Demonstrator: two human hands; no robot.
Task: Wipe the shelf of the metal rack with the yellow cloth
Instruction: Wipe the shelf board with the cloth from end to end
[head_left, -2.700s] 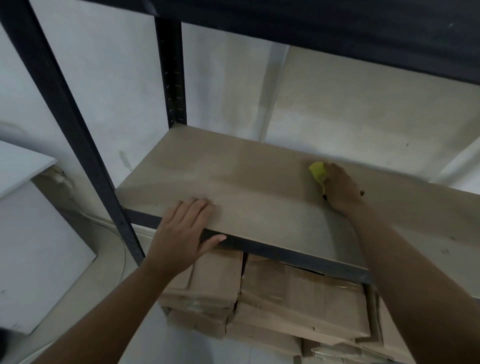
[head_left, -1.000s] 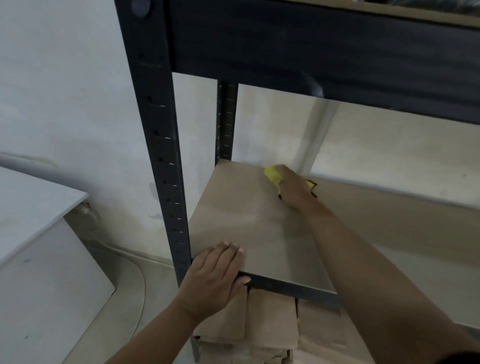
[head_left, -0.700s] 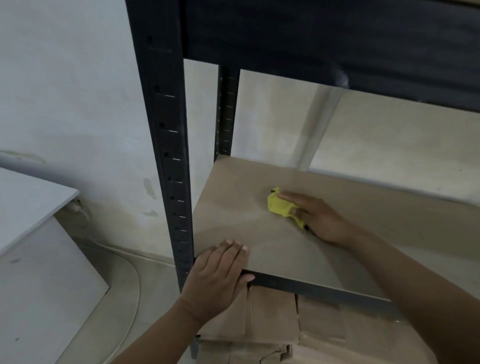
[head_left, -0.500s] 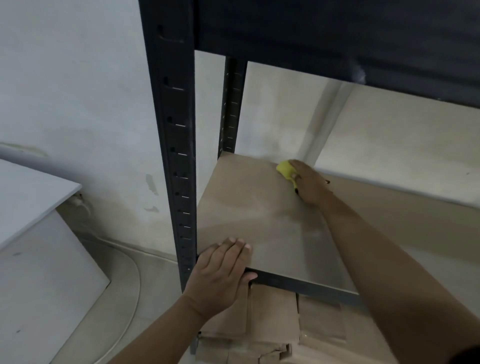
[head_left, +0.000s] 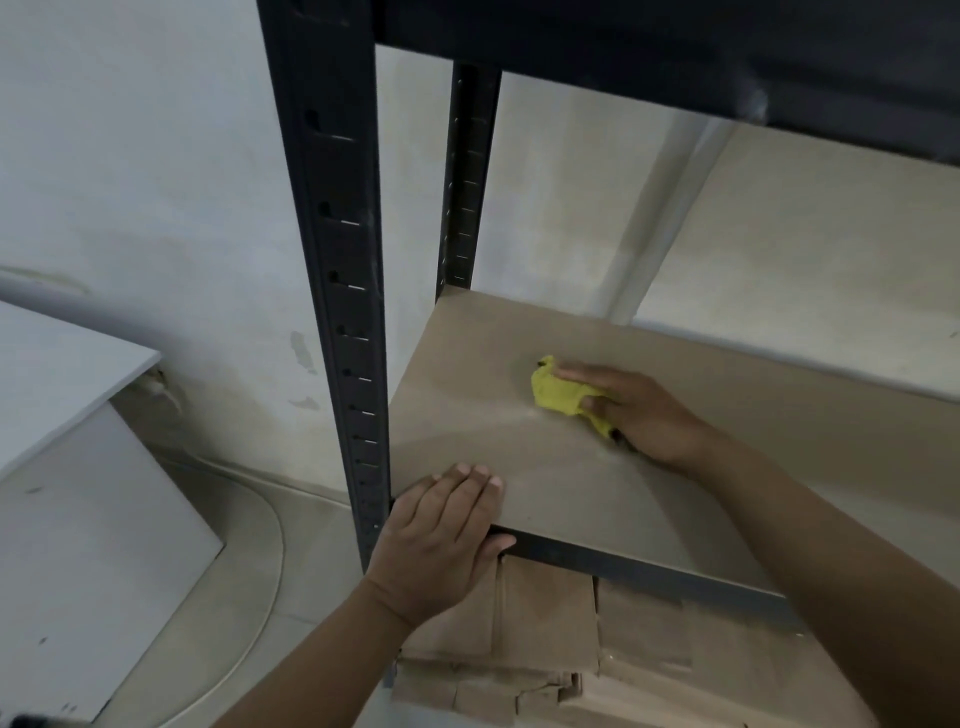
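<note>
The tan board shelf (head_left: 483, 415) of the black metal rack fills the middle of the view. A crumpled yellow cloth (head_left: 558, 392) lies on the shelf's left half, pressed down under my right hand (head_left: 636, 410), whose fingers point left. My left hand (head_left: 441, 535) grips the shelf's front left corner, fingers flat on top and thumb under the dark front rail (head_left: 649, 574). Part of the cloth is hidden beneath my right palm.
The rack's black front post (head_left: 337, 260) stands left of the shelf, the rear post (head_left: 465, 171) behind it. A dark upper shelf (head_left: 675, 47) hangs overhead. Flattened cardboard boxes (head_left: 545, 634) lie below. A white cabinet (head_left: 78, 467) sits at the left by the wall.
My right hand has pulled the cloth from the shelf's back edge toward the front. The left hand stays on the front corner.
</note>
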